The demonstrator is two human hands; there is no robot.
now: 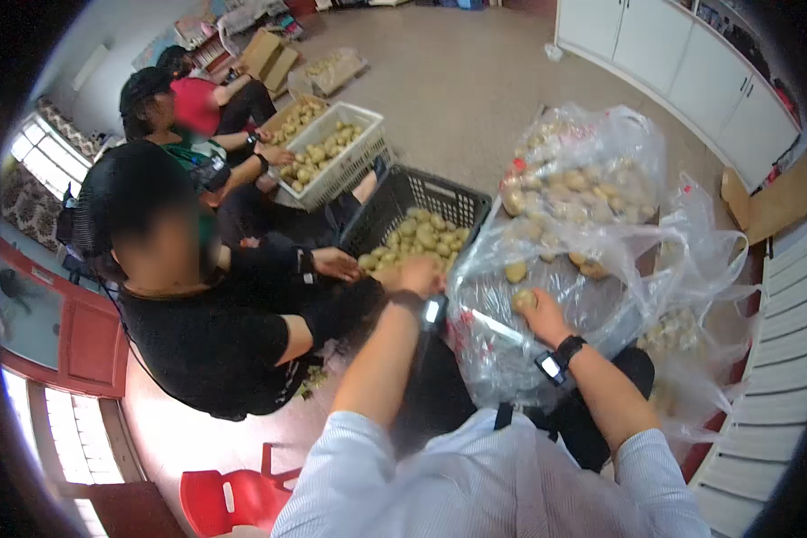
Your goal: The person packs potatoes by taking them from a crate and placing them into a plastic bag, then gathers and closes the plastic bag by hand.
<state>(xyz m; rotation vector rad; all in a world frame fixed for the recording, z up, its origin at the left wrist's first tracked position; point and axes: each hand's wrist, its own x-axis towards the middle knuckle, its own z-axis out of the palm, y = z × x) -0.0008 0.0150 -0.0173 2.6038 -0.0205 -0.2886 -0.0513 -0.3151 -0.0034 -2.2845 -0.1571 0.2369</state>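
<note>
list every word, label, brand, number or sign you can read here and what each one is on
No text can be read in this picture.
Red print on the clear plastic bag: too small and blurred to read.
Pale screens of the left wrist device and right wrist device: no characters readable.
Small light marks near the hem of the black shirt: too small to tell whether they are lettering.

My hands (540, 316): 2, one wrist gadget (551, 366) on each, so 2 of those
Potato (521, 299) in my right hand: just 1
Crates: 2, 1 black (441, 190) and 1 white (354, 172)
Potatoes in the black one (424, 238): dozens, way too piled up for me to count
Clear plastic bags (690, 238): several, overlapping, no exact number
Other people (215, 354): 3
Red chair (233, 502): 1
</note>
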